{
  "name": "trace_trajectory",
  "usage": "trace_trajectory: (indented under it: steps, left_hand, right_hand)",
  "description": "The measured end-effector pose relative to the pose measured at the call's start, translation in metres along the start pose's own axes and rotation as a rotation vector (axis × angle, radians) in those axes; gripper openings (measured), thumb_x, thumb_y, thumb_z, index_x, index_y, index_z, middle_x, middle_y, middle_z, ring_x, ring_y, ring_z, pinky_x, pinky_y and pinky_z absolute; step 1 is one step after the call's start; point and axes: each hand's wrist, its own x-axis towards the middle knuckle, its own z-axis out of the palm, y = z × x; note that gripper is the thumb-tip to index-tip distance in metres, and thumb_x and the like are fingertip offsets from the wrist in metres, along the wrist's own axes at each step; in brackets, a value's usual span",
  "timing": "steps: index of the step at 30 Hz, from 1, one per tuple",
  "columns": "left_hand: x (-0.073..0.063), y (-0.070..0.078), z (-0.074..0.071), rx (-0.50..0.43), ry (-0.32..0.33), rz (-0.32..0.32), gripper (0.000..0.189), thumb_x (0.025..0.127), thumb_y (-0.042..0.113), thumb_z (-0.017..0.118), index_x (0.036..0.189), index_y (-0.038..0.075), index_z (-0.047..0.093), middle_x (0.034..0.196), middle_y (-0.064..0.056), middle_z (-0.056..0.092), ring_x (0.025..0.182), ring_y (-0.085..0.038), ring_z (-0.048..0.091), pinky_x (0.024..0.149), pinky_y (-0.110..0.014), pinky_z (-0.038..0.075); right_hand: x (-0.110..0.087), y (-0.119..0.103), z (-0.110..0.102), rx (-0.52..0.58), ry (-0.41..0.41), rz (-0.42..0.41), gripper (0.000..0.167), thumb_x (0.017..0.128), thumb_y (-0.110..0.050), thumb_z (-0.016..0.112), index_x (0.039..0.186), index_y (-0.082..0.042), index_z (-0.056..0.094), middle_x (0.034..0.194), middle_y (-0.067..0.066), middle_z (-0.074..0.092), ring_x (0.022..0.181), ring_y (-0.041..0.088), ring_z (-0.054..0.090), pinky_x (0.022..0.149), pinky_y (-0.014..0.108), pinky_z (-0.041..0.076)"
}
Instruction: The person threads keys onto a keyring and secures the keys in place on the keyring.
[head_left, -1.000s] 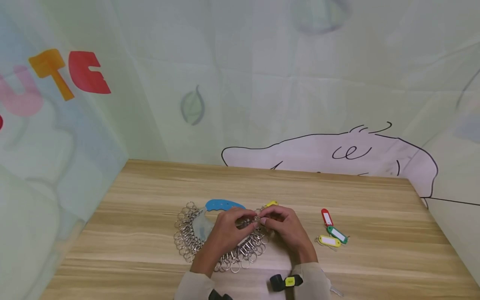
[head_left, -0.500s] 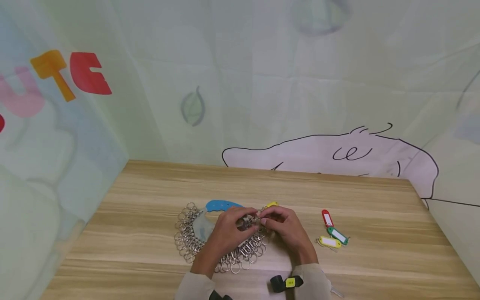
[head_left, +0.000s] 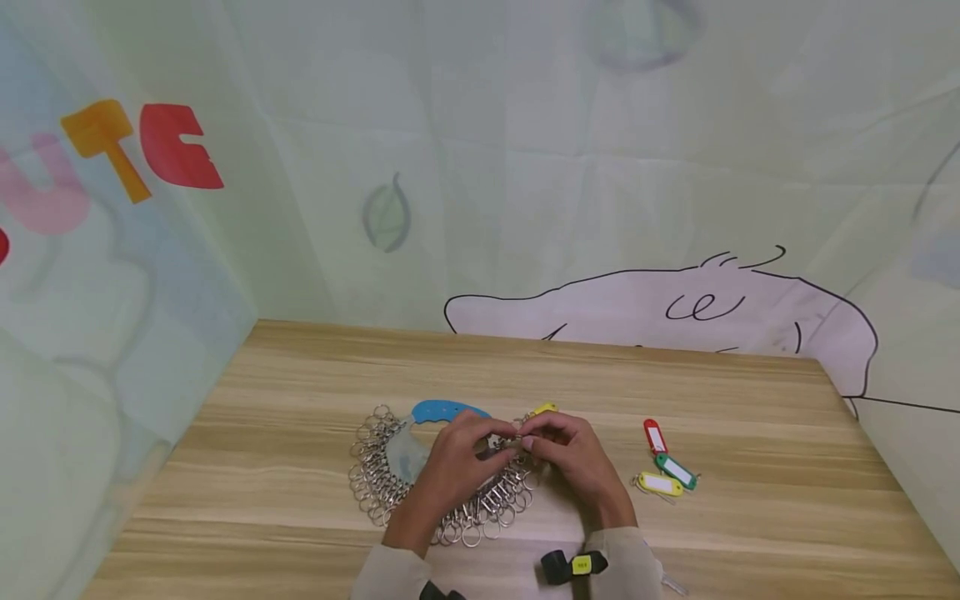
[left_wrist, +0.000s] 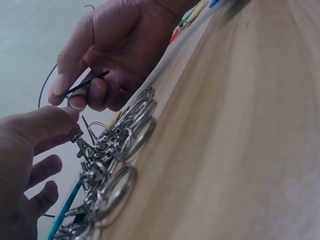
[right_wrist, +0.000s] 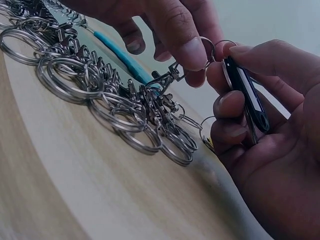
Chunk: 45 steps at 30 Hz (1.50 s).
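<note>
Both hands meet over the right side of a key ring holder with a blue handle (head_left: 442, 410) and a curved fringe of swivel clasps and split rings. My left hand (head_left: 459, 454) pinches a split ring (right_wrist: 212, 50), joined to one swivel clasp (right_wrist: 169, 77), between thumb and forefinger. My right hand (head_left: 573, 454) holds a black key tag (right_wrist: 247, 92) with a white label, its fingers curled behind it. A thin metal piece shows beside the tag, partly hidden by the fingers. The tag's small ring is right at the left fingertips.
A yellow key tag (head_left: 545, 408) lies just behind the right hand. To the right are a red tag (head_left: 654, 436), a green tag (head_left: 675, 470) and another yellow tag (head_left: 660, 484), with metal keys near them. A key (head_left: 673, 585) lies by the right sleeve.
The left thumb and fingers shift slightly around the split ring. The right hand stays almost still, and the holder and loose tags have not moved.
</note>
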Motion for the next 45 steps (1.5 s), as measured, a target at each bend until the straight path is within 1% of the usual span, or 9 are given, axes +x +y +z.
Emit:
trace_trajectory:
  steps: [9, 14, 17, 22, 26, 32, 35, 39, 45]
  left_hand:
    - [-0.001, -0.0005, -0.0027, -0.033, -0.042, -0.034, 0.033, 0.08, 0.018, 0.087, 0.111, 0.022, 0.075, 0.102, 0.012, 0.066, 0.095, -0.012, 0.054, 0.075, -0.034, 0.051]
    - [0.0003, -0.0013, -0.0044, -0.075, -0.054, -0.026, 0.028, 0.084, 0.017, 0.084, 0.109, 0.022, 0.075, 0.106, 0.016, 0.068, 0.099, -0.017, 0.057, 0.079, -0.037, 0.051]
    - [0.0006, -0.0027, -0.0038, -0.084, -0.054, -0.021, 0.026, 0.083, 0.016, 0.084, 0.107, 0.023, 0.075, 0.106, 0.017, 0.068, 0.1, -0.014, 0.057, 0.082, -0.038, 0.051]
    - [0.0006, -0.0024, -0.003, -0.082, -0.056, -0.048, 0.025, 0.082, 0.019, 0.085, 0.104, 0.024, 0.074, 0.108, 0.016, 0.067, 0.103, -0.01, 0.055, 0.085, -0.04, 0.051]
    - [0.0012, -0.0011, -0.0033, -0.058, -0.05, -0.068, 0.025, 0.081, 0.022, 0.086, 0.103, 0.024, 0.075, 0.105, 0.013, 0.067, 0.101, -0.014, 0.057, 0.082, -0.039, 0.051]
    - [0.0006, -0.0006, -0.0027, -0.061, -0.04, -0.094, 0.021, 0.081, 0.023, 0.087, 0.097, 0.022, 0.074, 0.095, 0.01, 0.064, 0.088, -0.016, 0.058, 0.072, -0.03, 0.051]
    - [0.0007, -0.0003, -0.0027, -0.07, -0.033, -0.082, 0.02, 0.08, 0.021, 0.087, 0.094, 0.019, 0.073, 0.089, 0.005, 0.063, 0.078, -0.017, 0.055, 0.065, -0.027, 0.049]
    - [0.0006, -0.0004, -0.0025, -0.065, -0.031, -0.077, 0.02, 0.08, 0.021, 0.087, 0.093, 0.017, 0.072, 0.085, 0.002, 0.062, 0.073, -0.018, 0.052, 0.061, -0.026, 0.045]
    - [0.0005, 0.0005, -0.0032, -0.067, -0.057, -0.109, 0.021, 0.081, 0.025, 0.085, 0.099, 0.024, 0.074, 0.091, 0.015, 0.064, 0.077, -0.013, 0.051, 0.066, -0.028, 0.046]
  right_hand:
    - [-0.0002, 0.0, 0.0004, -0.004, 0.003, -0.009, 0.013, 0.093, -0.002, 0.069, 0.105, 0.003, 0.07, 0.099, 0.018, 0.066, 0.071, 0.02, 0.059, 0.064, 0.029, 0.052]
    - [-0.0006, -0.0005, 0.0003, -0.017, 0.01, 0.01, 0.013, 0.093, -0.003, 0.07, 0.104, 0.002, 0.07, 0.1, 0.017, 0.066, 0.073, 0.019, 0.059, 0.065, 0.029, 0.052]
    - [-0.0011, -0.0015, 0.0004, -0.031, 0.011, 0.027, 0.013, 0.093, -0.004, 0.07, 0.104, 0.001, 0.071, 0.101, 0.016, 0.067, 0.075, 0.019, 0.06, 0.066, 0.029, 0.053]
    - [-0.0012, -0.0005, 0.0003, -0.033, 0.006, 0.033, 0.013, 0.092, -0.003, 0.07, 0.105, 0.001, 0.071, 0.099, 0.016, 0.067, 0.074, 0.019, 0.06, 0.066, 0.029, 0.053]
    - [-0.0007, -0.001, 0.0003, -0.024, -0.001, 0.023, 0.014, 0.092, -0.001, 0.07, 0.106, 0.002, 0.07, 0.1, 0.016, 0.067, 0.075, 0.019, 0.06, 0.067, 0.029, 0.053]
    - [0.0007, -0.0013, 0.0009, -0.04, 0.0, 0.044, 0.013, 0.092, -0.005, 0.071, 0.104, 0.0, 0.072, 0.1, 0.016, 0.067, 0.074, 0.02, 0.061, 0.067, 0.03, 0.053]
    - [0.0008, -0.0025, 0.0016, -0.039, 0.001, 0.052, 0.014, 0.091, -0.004, 0.071, 0.105, 0.001, 0.072, 0.1, 0.016, 0.067, 0.074, 0.02, 0.061, 0.067, 0.03, 0.053]
    - [0.0006, -0.0027, 0.0019, -0.051, -0.004, 0.051, 0.015, 0.091, -0.002, 0.071, 0.105, 0.002, 0.071, 0.1, 0.015, 0.067, 0.074, 0.019, 0.06, 0.067, 0.029, 0.052]
    - [0.0005, -0.0011, 0.0008, -0.049, -0.013, 0.048, 0.014, 0.091, -0.001, 0.07, 0.105, 0.002, 0.071, 0.099, 0.014, 0.068, 0.074, 0.018, 0.06, 0.067, 0.029, 0.052]
